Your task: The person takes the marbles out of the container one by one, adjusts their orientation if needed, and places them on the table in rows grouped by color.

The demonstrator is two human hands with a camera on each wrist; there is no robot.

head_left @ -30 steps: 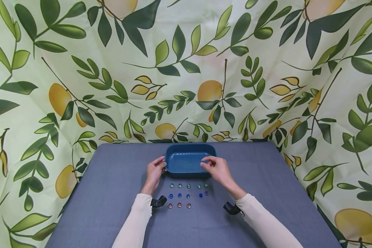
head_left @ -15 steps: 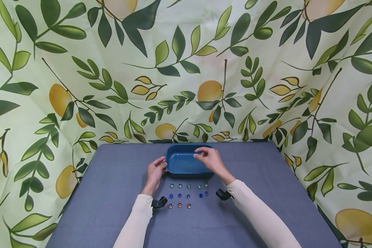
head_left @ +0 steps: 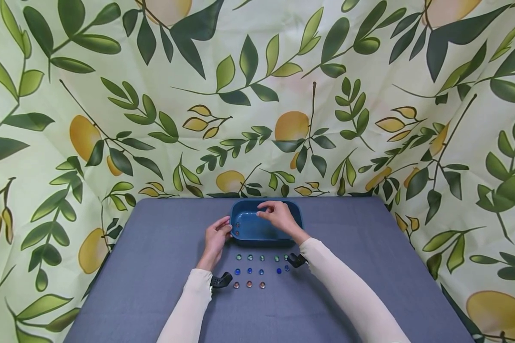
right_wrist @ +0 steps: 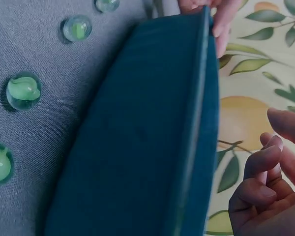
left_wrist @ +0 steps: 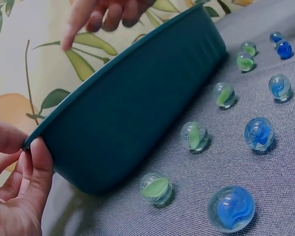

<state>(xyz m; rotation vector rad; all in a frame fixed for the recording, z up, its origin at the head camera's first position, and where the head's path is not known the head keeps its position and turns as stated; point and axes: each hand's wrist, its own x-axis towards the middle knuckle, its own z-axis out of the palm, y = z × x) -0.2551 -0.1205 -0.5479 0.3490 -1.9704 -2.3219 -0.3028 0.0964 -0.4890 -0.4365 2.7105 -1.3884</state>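
A dark blue rectangular tub stands at the back of the table. My left hand pinches its left rim between thumb and fingers, plainly seen in the left wrist view, where that hand is at the lower left. Over the tub's opening hovers my right hand, its index finger and thumb apart. In the right wrist view this hand has loosely bent fingers and nothing visible between them. Two orange-brown marbles, an upper marble and a lower marble, lie inside the tub near its left wall.
Glass marbles lie in rows before the tub: several green marbles, several blue marbles and three orange ones. Grey cloth covers the table. A leaf-and-lemon patterned curtain hangs behind.
My right hand has moved left and slightly up across the tub. Two orange-brown marbles now show at the tub's left end, where none showed before. My left hand stays on the rim.
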